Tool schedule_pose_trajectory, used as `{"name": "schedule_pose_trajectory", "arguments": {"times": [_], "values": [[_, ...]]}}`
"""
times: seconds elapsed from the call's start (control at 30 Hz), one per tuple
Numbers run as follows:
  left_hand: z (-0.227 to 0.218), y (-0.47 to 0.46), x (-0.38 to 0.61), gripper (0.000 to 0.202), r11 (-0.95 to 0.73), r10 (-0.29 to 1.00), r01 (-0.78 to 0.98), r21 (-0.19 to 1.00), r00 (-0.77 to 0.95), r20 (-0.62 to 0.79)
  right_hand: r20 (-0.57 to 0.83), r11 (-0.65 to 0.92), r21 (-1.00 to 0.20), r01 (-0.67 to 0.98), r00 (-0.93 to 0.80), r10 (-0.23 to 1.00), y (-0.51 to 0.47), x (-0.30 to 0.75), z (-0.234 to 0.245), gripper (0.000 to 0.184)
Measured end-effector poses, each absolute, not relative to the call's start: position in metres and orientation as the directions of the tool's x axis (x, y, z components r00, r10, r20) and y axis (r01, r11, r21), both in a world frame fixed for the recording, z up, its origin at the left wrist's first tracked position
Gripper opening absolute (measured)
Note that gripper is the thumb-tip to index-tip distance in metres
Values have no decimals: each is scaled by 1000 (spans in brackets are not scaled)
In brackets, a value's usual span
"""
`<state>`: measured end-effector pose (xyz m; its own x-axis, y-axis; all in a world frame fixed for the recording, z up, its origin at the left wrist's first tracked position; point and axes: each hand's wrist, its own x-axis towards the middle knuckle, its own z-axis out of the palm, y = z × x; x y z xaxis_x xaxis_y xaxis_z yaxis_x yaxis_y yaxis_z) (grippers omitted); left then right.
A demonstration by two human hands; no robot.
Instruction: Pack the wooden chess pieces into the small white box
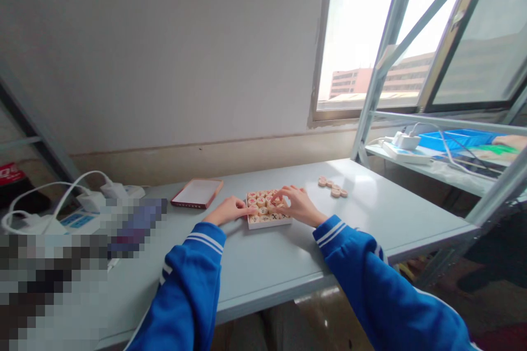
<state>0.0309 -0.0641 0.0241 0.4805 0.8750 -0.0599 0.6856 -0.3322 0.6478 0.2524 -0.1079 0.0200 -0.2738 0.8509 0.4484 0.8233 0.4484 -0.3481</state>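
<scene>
A small white tray [269,223] filled with round wooden chess pieces sits on the grey table [288,263]. My left hand [228,210] rests against the tray's left edge, fingers bent and touching it. My right hand [297,203] hovers over the tray's right half with the fingertips curled down onto the pieces; whether they pinch one is too small to tell. Several loose wooden pieces [332,187] lie on the table to the right of the tray. Both arms wear blue sleeves with white stripes.
The tray's red-edged lid [197,193] lies to the left. White power strips and cables [78,197] crowd the table's left end beside a blurred patch. A metal shelf on the right holds a blue tray [461,139] and chargers. A window stands behind.
</scene>
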Motion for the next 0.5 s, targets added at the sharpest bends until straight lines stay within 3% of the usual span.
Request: {"name": "schedule_pose_trajectory", "arguments": {"times": [0.17,0.5], "values": [[20,-60,30,52,-349,866,670,655,498,-48,424,458,-304,835,-311,850,-106,232,15,20],[17,-56,28,49,-367,860,655,660,510,-27,413,460,-415,785,-288,864,-112,233,17,8]]}}
